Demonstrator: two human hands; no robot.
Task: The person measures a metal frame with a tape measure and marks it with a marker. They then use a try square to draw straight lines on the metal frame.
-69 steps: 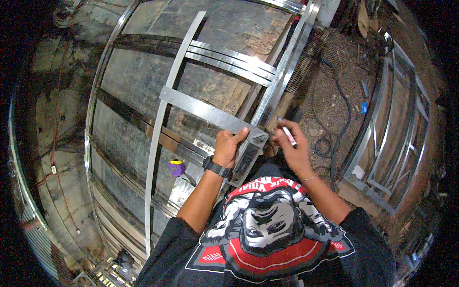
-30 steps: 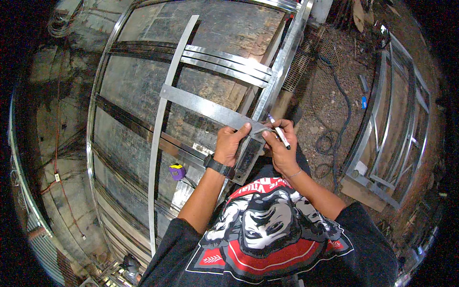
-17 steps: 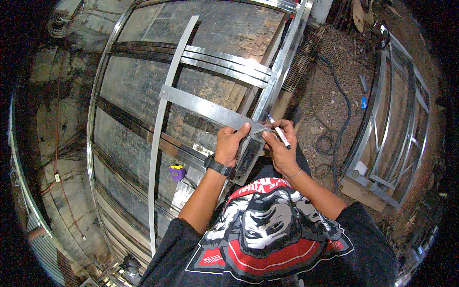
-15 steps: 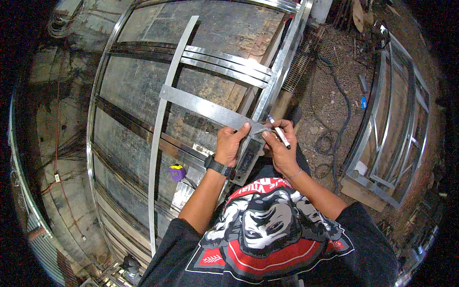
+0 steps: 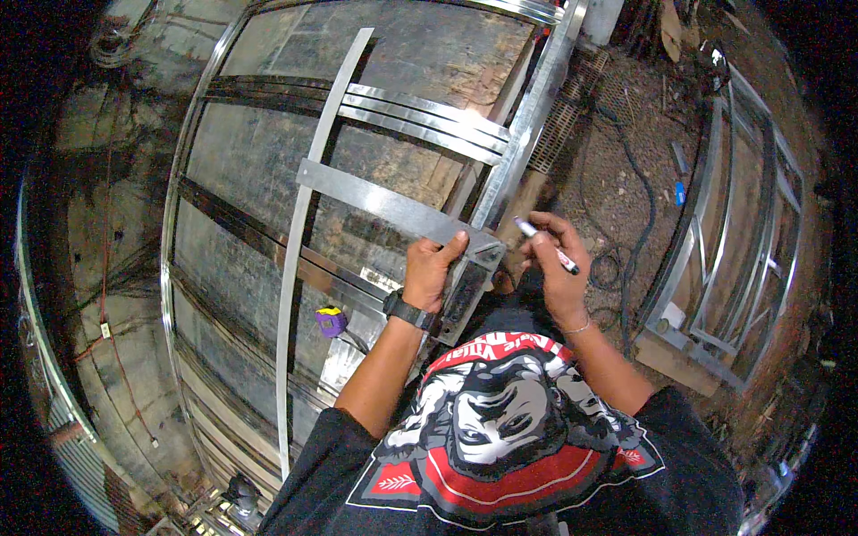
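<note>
My left hand grips a metal square near its corner, thumb on top of the blade. The flat silver blade reaches away to the left and crosses over a long narrow metal bar; its thick stock with a dark inset points back toward my body. My right hand holds a white marker between thumb and fingers. The marker is apart from the square, to the right of its corner. Under both lies a large frame of shiny metal tubes on a dark board.
A purple and yellow tape measure rests left of my left forearm. Another metal frame lies on the ground at the right. A dark cable and a metal grate are on the gravel between.
My right hand has moved right, away from the square's corner, carrying the marker with it. My left hand and the square stay where they were.
</note>
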